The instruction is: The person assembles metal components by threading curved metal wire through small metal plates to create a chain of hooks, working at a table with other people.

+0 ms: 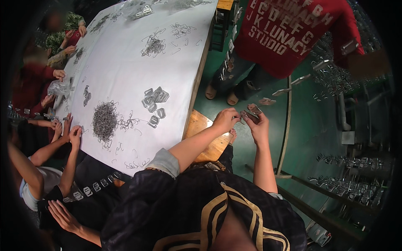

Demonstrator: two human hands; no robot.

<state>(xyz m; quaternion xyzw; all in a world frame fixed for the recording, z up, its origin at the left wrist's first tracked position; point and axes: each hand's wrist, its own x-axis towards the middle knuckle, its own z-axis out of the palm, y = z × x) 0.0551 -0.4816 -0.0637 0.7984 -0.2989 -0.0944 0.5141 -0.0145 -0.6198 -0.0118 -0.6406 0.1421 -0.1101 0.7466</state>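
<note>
My left hand [226, 119] is closed in a pinch just right of the table edge. It holds a small metal piece, perhaps a wire hook, mostly hidden by the fingers. Close beside it, my right hand [257, 123] grips a shiny metal buckle [253, 109] between thumb and fingers. More metal buckles [282, 91] hang in a slanting line beyond the right hand. On the white-covered table [142, 79], a dense pile of wire hooks [104, 122] lies near a small group of flat metal buckles [155, 98].
A wooden stool [200, 130] stands beside the table. A person in a red shirt [284, 33] stands ahead, and several co-workers sit along the left side. Another hook pile [155, 46] lies farther up the table. A metal rail [287, 125] and racks of hanging buckles [347, 186] stand right.
</note>
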